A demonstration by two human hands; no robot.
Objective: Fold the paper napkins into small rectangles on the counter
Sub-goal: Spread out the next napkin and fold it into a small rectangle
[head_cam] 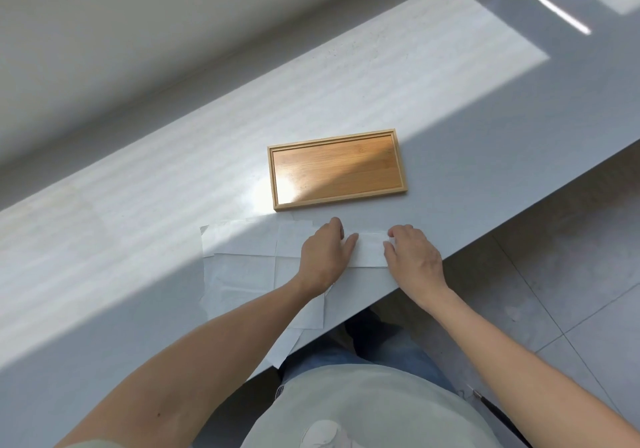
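One wooden tray (337, 170); two hands; several overlapping napkins (242, 257), count unclear

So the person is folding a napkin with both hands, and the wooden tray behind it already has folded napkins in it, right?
Not quite. The head view shows the wooden tray with nothing in it, only bare wood and a patch of sunlight. The rest holds: the left hand and the right hand are both on the folded napkin, in front of the tray on the counter.
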